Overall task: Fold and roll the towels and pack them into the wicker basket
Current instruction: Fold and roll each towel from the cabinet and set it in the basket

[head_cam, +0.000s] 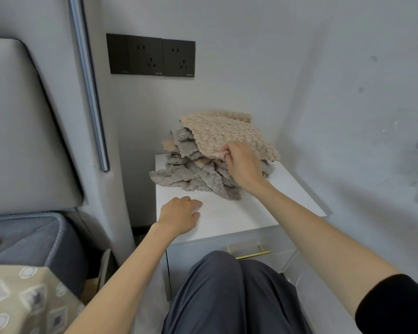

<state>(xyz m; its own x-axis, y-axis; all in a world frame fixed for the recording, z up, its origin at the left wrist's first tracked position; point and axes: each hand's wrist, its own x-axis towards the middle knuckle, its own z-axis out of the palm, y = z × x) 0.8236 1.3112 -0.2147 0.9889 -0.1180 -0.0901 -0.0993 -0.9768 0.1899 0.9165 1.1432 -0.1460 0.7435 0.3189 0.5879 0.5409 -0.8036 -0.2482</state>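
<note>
In the head view, the right hand point(243, 165) is sitting just right of the frame's centre, its fingers curling round the near edge of a beige towel point(225, 132) and pinching it. That towel is lying on top of the pile of grey towels point(193, 180), which is slumping across the back of the white nightstand point(229, 220) in the middle of the frame, close to the wall corner. The left hand point(179, 214) is resting palm down on the bare front part of the nightstand top, below and left of the pile and apart from it — fingers relaxed and gripping nothing. A brass drawer handle point(251, 254) is showing beneath the top, just above the person's dark trousers point(227, 297) at the bottom centre. Black wall sockets point(151, 55) are sitting in the upper left of the frame, beside a grey padded headboard point(17, 131) — and a patterned cloth point(27, 300) is filling the lower left corner.
</note>
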